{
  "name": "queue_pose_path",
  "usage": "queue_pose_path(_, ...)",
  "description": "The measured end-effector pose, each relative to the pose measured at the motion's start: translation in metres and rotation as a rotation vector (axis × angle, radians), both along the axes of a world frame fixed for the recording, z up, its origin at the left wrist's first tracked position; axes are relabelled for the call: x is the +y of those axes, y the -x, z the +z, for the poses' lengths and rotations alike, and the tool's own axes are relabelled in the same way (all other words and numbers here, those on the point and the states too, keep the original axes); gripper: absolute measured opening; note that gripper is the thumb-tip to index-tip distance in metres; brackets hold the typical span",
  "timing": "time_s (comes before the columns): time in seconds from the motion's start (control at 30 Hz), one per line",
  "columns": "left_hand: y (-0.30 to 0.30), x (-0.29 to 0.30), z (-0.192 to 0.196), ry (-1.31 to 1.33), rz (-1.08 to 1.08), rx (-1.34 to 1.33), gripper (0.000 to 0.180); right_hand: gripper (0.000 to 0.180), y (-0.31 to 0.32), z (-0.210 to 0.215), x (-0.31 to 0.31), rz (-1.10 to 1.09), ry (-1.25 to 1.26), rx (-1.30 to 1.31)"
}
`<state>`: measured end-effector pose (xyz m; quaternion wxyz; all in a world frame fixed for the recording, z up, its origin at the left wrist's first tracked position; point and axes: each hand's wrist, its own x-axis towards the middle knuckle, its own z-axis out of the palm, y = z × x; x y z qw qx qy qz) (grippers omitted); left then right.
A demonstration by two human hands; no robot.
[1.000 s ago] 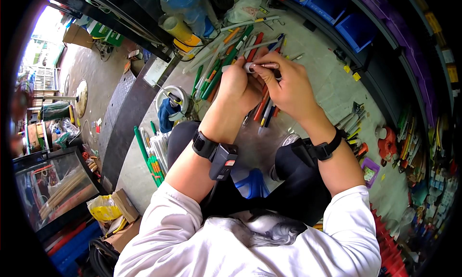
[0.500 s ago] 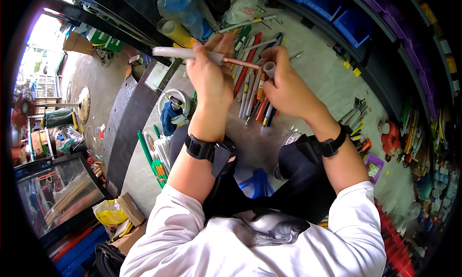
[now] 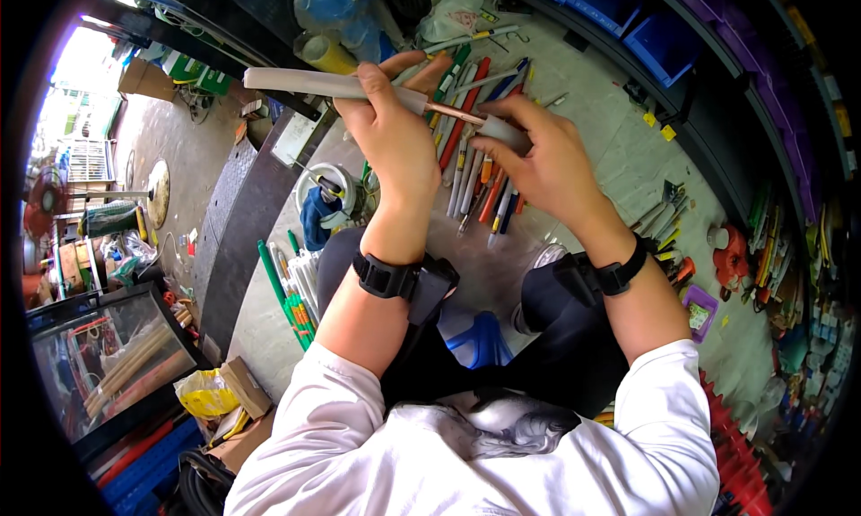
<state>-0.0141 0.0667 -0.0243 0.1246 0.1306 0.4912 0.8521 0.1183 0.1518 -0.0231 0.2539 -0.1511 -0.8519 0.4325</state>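
1. Right now, the left hand (image 3: 395, 139) is curled partway round a long white tube (image 3: 287, 79), thumb lying along the top and some fingers stretched out loosely on the far side
2. The right hand (image 3: 552, 157) is nearly closed, thumb and forefinger nipping a short whitish sleeve (image 3: 504, 135)
3. A copper-coloured rod (image 3: 456, 112) bridges the gap, running out of the right end of the long tube to the near mouth of the sleeve; whether its tip sits inside the sleeve or only touches the edge, I cannot tell
4. All three pieces are up in the air between the hands, above the bundle of coloured sticks (image 3: 469, 180) on the floor (image 3: 619, 130)
5. To handle them well, keep tube, rod and sleeve in one straight line, since a slant would probably make the rod catch on the sleeve's edge
6. Firm up the left grip near the rod end, because those loose fingers may let the long tube swing
7. Pinch the sleeve gently, as it looks thin-walled and could squash out of round
8. Work slowly, with a slight twist rather than a hard push, and keep the right fingertips clear of the rod's tip
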Motion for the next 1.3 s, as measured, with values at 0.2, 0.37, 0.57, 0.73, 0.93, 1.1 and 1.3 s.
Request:
queue_pose_path(0.2, -0.017, 0.007, -0.003, 0.012, -0.176, 0.052, 0.029, 0.026, 0.006, -0.009, -0.005, -0.11, 0.014, 0.116)
queue_pose_path(0.37, -0.024, 0.013, -0.006, -0.007, -0.195, 0.119, 0.027, 0.03, 0.005, -0.015, -0.008, -0.159, -0.157, 0.018)
queue_pose_path(0.57, -0.025, 0.011, 0.001, -0.03, -0.274, 0.075, 0.028, 0.03, 0.002, -0.012, -0.009, -0.145, -0.223, 0.082)
queue_pose_path(0.73, -0.024, 0.011, 0.0, -0.06, -0.312, 0.089, 0.029, 0.031, 0.0, -0.008, -0.006, -0.098, -0.283, 0.078)
queue_pose_path(0.93, -0.025, 0.01, 0.001, -0.076, -0.435, 0.107, 0.033, 0.027, 0.002, -0.013, -0.008, -0.096, -0.243, 0.147)
queue_pose_path(1.1, -0.026, 0.013, -0.006, -0.028, -0.48, 0.141, 0.034, 0.027, 0.002, -0.015, -0.007, -0.104, -0.084, 0.092)
queue_pose_path(1.3, -0.026, 0.013, -0.015, 0.119, -0.631, 0.222, 0.033, 0.026, -0.003, -0.002, -0.005, -0.122, 0.299, -0.078)
